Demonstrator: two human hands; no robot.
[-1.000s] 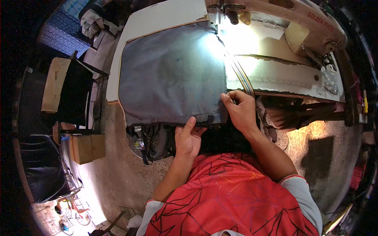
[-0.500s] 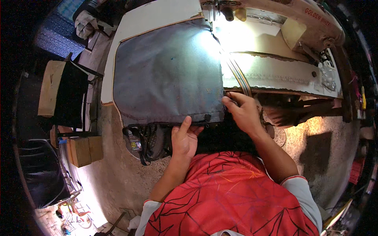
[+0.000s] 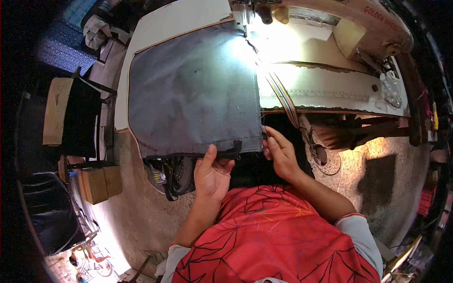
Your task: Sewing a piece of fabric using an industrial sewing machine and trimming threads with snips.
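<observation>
A dark grey fabric panel (image 3: 193, 89) with stitched edges lies on the sewing table, its far right corner under the sewing machine's needle area (image 3: 245, 33). My left hand (image 3: 212, 174) is closed on its near edge, thumb on top and fingers underneath. Close to the near right corner, my right hand (image 3: 281, 153) pinches the panel's right edge; its fingertips are partly hidden. A small black tab (image 3: 238, 144) sits on the near edge between my hands. From the needle area a striped ribbon (image 3: 282, 96) runs down over the table edge, just beyond my right hand.
The sewing machine's pale arm (image 3: 377, 23) spans the far right. A black patterned bag-like piece (image 3: 177, 177) hangs below the panel's near left. Farther left stand a black-and-tan seat (image 3: 71, 115) and a cardboard box (image 3: 99, 183).
My right hand has slid nearer along the panel's right edge, toward the near corner. The whole view has shifted slightly, and my left hand keeps its hold on the near edge.
</observation>
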